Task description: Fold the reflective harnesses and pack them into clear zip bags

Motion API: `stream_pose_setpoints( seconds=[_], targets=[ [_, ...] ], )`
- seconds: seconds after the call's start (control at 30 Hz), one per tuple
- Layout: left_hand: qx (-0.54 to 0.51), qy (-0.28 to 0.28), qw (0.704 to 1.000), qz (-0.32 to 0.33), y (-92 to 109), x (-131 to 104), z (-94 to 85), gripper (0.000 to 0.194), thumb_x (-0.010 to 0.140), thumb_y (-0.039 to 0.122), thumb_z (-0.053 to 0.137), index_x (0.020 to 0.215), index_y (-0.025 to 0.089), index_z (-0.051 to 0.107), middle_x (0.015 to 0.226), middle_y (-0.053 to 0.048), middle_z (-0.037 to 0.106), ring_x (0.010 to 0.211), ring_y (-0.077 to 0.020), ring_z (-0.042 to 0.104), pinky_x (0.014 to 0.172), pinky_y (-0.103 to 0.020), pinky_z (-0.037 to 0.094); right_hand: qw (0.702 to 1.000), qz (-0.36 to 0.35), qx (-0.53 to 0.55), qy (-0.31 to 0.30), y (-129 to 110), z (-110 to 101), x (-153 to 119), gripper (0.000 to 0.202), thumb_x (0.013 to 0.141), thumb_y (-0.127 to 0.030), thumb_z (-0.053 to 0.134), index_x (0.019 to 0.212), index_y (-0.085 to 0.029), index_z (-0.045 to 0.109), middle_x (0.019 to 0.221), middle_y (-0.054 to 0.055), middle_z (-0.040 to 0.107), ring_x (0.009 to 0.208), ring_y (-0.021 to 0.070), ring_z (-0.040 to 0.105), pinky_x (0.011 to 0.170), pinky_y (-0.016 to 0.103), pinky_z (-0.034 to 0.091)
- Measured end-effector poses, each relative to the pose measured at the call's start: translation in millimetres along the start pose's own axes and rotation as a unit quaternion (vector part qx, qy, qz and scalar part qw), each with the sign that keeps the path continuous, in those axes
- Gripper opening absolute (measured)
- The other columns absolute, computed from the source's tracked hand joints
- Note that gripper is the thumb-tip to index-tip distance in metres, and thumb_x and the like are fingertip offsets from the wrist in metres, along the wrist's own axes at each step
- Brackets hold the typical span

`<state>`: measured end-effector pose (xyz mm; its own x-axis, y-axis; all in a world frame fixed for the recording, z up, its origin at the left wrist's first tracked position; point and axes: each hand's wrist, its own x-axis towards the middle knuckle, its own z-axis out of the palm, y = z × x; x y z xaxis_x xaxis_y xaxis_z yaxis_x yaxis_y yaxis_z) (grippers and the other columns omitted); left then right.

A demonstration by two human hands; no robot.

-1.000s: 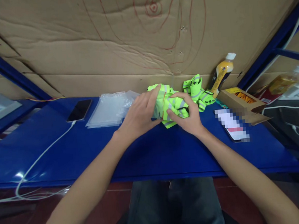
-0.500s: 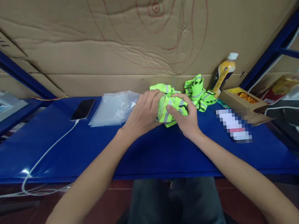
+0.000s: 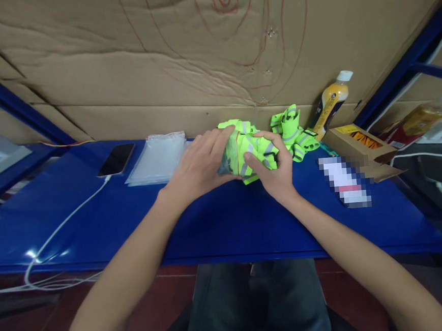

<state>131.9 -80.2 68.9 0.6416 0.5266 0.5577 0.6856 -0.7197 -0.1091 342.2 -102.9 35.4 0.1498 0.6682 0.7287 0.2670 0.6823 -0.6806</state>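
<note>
My right hand (image 3: 275, 169) grips a folded bundle of fluorescent yellow-green reflective straps (image 3: 256, 150) with grey bands, its thumb pressed on the near face. At the bundle's left end, my left hand (image 3: 200, 162) is curved around a clear plastic bag (image 3: 226, 160), fingers over the top and thumb below. The bag's edge with a thin red line lies against the straps, and the bundle's left end seems to be inside it. Part of the bag is hidden by my left fingers. More yellow-green straps (image 3: 238, 127) lie just behind the bundle.
A stack of clear bags (image 3: 155, 160) lies left of my hands, beside a plugged-in phone (image 3: 116, 160). Another strap bundle (image 3: 293, 132), a drink bottle (image 3: 331, 103), an open carton (image 3: 359, 149) and a blurred-out phone (image 3: 344, 181) sit to the right. Cardboard (image 3: 133, 80) walls the back.
My left hand has slid a little to the left with the bag, showing more of the bundle's left end. My right hand keeps its hold. The view has shifted slightly.
</note>
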Motion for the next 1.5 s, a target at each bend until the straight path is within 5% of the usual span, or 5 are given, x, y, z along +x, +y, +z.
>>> stream_pose_setpoints(
  seconds=[0.5,0.77,1.0,1.37,1.5],
  targets=[
    [-0.072,0.023,0.996,0.051,1.9,-1.1,16.8,0.129,0.090,0.051,0.090,0.177,0.016,0.002,0.171,-0.030,0.039,0.159,-0.0445,0.045,0.126,-0.058,0.047,0.999,0.021,-0.035,-0.001,1.8,4.9,-5.3,0.034,0.091,-0.043,0.076,0.117,-0.022,0.066,0.116,0.007,0.072,0.110,0.0241,0.067,0.100,0.040,0.056],
    [-0.003,0.062,0.996,0.068,-5.8,-2.7,11.2,0.085,0.104,0.053,0.069,0.167,0.011,0.031,0.143,-0.027,0.064,0.128,-0.0429,0.069,0.096,-0.053,0.062,0.999,-0.003,-0.021,-0.036,-4.5,-0.2,-3.7,0.039,0.091,-0.044,0.077,0.121,-0.023,0.065,0.111,0.005,0.072,0.093,0.0215,0.066,0.083,0.038,0.058],
    [-0.008,0.132,0.982,0.135,-1.2,-2.5,18.7,0.071,0.107,0.047,0.063,0.164,0.013,0.037,0.141,-0.026,0.068,0.129,-0.0416,0.068,0.103,-0.053,0.055,0.991,-0.022,-0.076,-0.110,-4.9,3.2,-5.7,0.051,0.089,-0.040,0.075,0.133,-0.026,0.054,0.119,0.005,0.072,0.095,0.0216,0.069,0.088,0.039,0.059],
    [-0.056,0.144,0.988,0.026,10.7,2.9,26.8,0.066,0.082,0.042,0.079,0.136,0.014,0.053,0.124,-0.019,0.072,0.114,-0.0380,0.070,0.095,-0.048,0.057,0.981,0.007,-0.086,-0.174,-5.6,-3.7,0.3,0.052,0.088,-0.045,0.076,0.128,-0.024,0.050,0.111,0.005,0.072,0.088,0.0210,0.068,0.081,0.036,0.055],
    [-0.056,0.098,0.994,0.006,5.6,0.2,24.2,0.063,0.080,0.040,0.080,0.133,0.017,0.053,0.123,-0.017,0.071,0.114,-0.0372,0.070,0.095,-0.048,0.057,0.972,-0.044,-0.079,-0.216,-2.3,-11.8,7.3,0.056,0.087,-0.043,0.075,0.135,-0.022,0.054,0.129,0.012,0.071,0.117,0.0284,0.068,0.099,0.044,0.055]
  ],
)
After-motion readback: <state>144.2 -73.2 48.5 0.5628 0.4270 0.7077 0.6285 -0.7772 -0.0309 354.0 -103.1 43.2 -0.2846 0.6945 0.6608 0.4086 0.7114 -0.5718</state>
